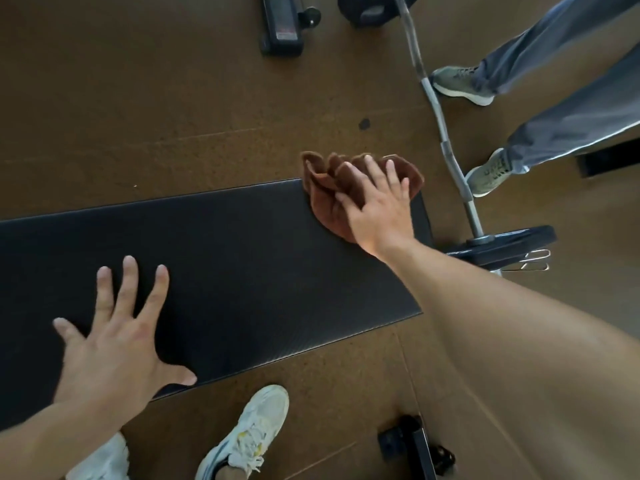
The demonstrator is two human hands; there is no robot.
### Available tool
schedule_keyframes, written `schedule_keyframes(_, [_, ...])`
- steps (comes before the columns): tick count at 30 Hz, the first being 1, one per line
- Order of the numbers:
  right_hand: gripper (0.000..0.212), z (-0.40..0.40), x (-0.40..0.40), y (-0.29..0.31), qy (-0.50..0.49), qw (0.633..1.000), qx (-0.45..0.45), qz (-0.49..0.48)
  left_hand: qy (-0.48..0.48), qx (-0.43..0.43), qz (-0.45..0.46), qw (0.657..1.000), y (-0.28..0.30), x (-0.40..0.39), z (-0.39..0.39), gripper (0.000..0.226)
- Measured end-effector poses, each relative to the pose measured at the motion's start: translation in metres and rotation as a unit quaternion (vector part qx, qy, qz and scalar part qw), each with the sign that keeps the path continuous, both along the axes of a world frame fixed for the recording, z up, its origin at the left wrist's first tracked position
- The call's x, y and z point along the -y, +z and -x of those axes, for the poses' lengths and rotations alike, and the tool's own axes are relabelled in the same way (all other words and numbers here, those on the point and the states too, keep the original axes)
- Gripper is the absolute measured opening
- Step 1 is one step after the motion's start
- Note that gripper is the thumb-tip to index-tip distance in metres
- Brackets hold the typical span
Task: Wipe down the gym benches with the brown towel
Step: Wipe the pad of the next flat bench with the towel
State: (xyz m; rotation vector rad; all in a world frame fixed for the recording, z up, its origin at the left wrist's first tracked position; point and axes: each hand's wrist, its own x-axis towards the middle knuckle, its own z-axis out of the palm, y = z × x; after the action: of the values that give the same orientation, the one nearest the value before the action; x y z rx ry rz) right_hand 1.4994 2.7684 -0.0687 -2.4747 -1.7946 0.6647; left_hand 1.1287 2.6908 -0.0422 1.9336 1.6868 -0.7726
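A black padded gym bench [242, 258] runs across the view from the left edge to the right of centre. The brown towel [322, 188] lies crumpled on the bench's far right corner, partly hanging over the edge. My right hand [377, 209] presses flat on the towel with fingers spread and straight. My left hand [121, 337] rests flat on the bench's near left part, fingers spread, holding nothing.
A curl bar [440, 119] with a black weight plate [512, 242] lies on the brown floor right of the bench. Another person's legs and grey shoes [460, 84] stand beyond it. Bench feet [282, 26] sit at the top and bottom right [412, 445]. My white shoe [249, 434] is below.
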Motion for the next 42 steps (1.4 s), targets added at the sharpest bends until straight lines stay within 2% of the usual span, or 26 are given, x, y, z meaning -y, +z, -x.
schedule_keyframes(3, [0.057,-0.036,0.033,-0.003,-0.099,0.995,-0.003,-0.027,-0.01,0.005,0.004,1.0,-0.004,-0.002,0.002,0.17])
schedule_keyframes(7, [0.06,-0.029,0.093,-0.001,-0.305,0.951,-0.01,-0.056,-0.013,0.012,0.0,1.0,0.005,0.001,-0.003,0.159])
schedule_keyframes(11, [0.061,0.019,0.134,-0.001,-0.358,0.933,0.02,-0.031,-0.022,0.031,0.001,0.999,0.013,-0.001,-0.004,0.155])
schedule_keyframes(14, [0.063,0.069,0.134,0.001,-0.388,0.921,0.024,-0.003,-0.026,0.058,0.018,0.998,0.016,-0.003,0.001,0.154])
schedule_keyframes(18, [0.064,0.161,0.106,0.007,-0.312,0.95,0.016,-0.005,-0.043,0.186,0.023,0.981,0.024,-0.004,0.038,0.136])
schedule_keyframes(21, [0.067,0.26,0.078,0.006,-0.228,0.974,0.0,-0.009,0.0,0.275,-0.029,0.961,0.032,0.004,0.113,0.114])
schedule_keyframes(23, [0.069,0.336,0.058,0.005,-0.178,0.984,-0.011,-0.015,0.034,0.267,-0.068,0.961,0.033,0.009,0.177,0.106])
schedule_keyframes(26, [0.069,0.451,0.039,0.008,-0.084,0.995,-0.04,-0.023,0.089,0.219,-0.08,0.968,0.034,0.011,0.269,0.105])
schedule_keyframes(30, [0.063,0.567,0.045,0.014,0.142,0.987,-0.08,-0.017,0.107,0.211,-0.094,0.967,0.036,0.014,0.346,0.106])
schedule_keyframes(33, [0.06,0.584,0.052,0.01,0.275,0.959,-0.064,0.001,0.106,0.211,-0.108,0.966,0.037,0.018,0.364,0.109])
schedule_keyframes(36, [0.058,0.56,0.041,0.007,0.334,0.941,-0.049,0.0,0.086,0.206,-0.104,0.969,0.035,0.019,0.352,0.114])
schedule_keyframes(39, [0.056,0.524,0.029,0.006,0.337,0.941,-0.039,-0.008,0.072,0.201,-0.089,0.973,0.034,0.019,0.314,0.122])
schedule_keyframes(42, [0.055,0.472,0.024,0.006,0.28,0.959,-0.032,-0.011,0.043,0.212,-0.076,0.973,0.033,0.016,0.263,0.125])
